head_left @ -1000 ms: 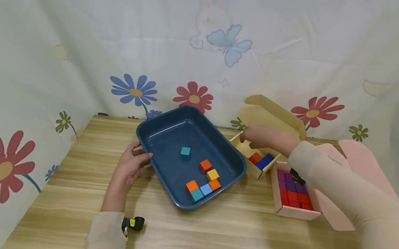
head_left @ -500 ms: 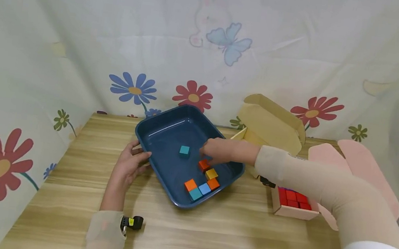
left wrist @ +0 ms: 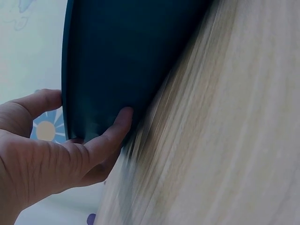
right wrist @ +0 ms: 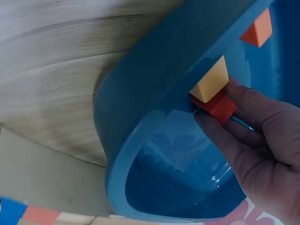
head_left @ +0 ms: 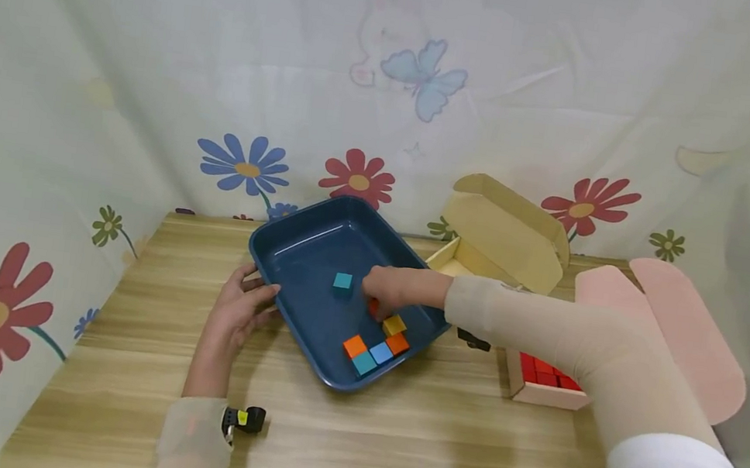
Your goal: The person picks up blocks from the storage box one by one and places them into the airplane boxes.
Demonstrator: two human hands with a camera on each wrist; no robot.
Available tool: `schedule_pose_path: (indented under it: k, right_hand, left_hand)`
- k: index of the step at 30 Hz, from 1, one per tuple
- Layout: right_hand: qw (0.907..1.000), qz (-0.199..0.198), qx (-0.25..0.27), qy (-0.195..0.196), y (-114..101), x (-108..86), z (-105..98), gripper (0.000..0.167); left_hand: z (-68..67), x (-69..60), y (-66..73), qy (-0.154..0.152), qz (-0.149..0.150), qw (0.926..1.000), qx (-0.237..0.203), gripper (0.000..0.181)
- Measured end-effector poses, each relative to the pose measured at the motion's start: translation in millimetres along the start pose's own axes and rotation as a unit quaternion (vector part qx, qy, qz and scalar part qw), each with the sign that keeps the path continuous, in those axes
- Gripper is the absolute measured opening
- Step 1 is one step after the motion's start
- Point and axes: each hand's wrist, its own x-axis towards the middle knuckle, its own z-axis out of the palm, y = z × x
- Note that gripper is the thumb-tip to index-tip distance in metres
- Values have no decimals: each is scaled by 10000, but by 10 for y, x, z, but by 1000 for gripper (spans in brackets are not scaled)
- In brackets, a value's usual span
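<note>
Inside the blue tray (head_left: 316, 258), the right hand (head_left: 396, 289) pinches a red cube (right wrist: 220, 107) between thumb and fingers, beside a yellow cube (right wrist: 212, 80). The left hand (head_left: 237, 311) holds the tray's left edge, thumb at the rim and fingers against the outer wall, as the left wrist view shows with the hand (left wrist: 61, 159). A teal cube (head_left: 342, 281) lies apart near the middle of the tray. Toward its near corner sit two orange cubes (head_left: 355, 346) (head_left: 397, 343), a light blue cube (head_left: 381, 353) and another teal cube (head_left: 364, 363).
Right of the tray stands an open yellow cardboard box (head_left: 508, 235), partly behind the right forearm. Nearer the front is a pink box (head_left: 548, 396) holding red cubes, its pink lid (head_left: 693, 335) folded out. A patterned curtain (head_left: 312, 62) hangs behind the wooden table (head_left: 405, 448).
The right hand has moved left from the yellow box into the tray and now grips the red cube there. The left hand keeps its hold on the tray.
</note>
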Motion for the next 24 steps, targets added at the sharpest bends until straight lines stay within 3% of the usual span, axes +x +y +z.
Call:
schedule_pose_path:
  k: [9, 13, 20, 24]
  right_hand:
    - [9994, -112, 41, -317, 40, 85, -41, 12]
    - [9991, -33, 157, -383, 65, 96, -62, 17]
    - [9993, 88, 224, -297, 104, 61, -79, 17]
    - [9996, -31, 228, -159, 105, 58, -63, 17]
  left_hand:
    - [8, -14, 18, -66, -30, 10000, -39, 82]
    - [13, 8, 42, -72, -32, 10000, -26, 82]
    - [39, 44, 71, -179, 30, 9998, -50, 84]
    - [2, 17, 69, -58, -63, 10000, -29, 83]
